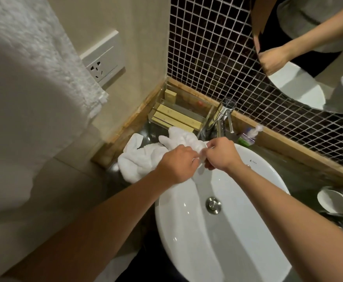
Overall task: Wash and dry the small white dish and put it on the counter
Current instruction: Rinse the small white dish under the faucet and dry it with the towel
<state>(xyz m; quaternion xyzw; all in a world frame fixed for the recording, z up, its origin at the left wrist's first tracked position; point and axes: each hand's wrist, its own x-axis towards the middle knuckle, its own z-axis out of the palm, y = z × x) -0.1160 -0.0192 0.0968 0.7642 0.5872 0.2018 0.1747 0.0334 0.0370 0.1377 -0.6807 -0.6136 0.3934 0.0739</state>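
Note:
My two hands meet above the back rim of the white sink basin (268, 171). My left hand (176, 164) is closed on a crumpled white towel (140, 159) that trails left onto the dark counter (300, 171). Closed at the fingertips, my right hand (221, 153) pinches a small white dish (201, 159). Only a thin glossy edge of the dish shows between the hands. The towel is bunched against it, and the rest of it is hidden.
A chrome faucet (225, 115) stands behind the hands, with no water running. Also here are a clear tray of boxed toiletries (178, 117), a soap bottle (247, 137), two white cups (332, 201), a hanging towel (34, 78), a wall socket (101, 62) and a mirror (308, 58).

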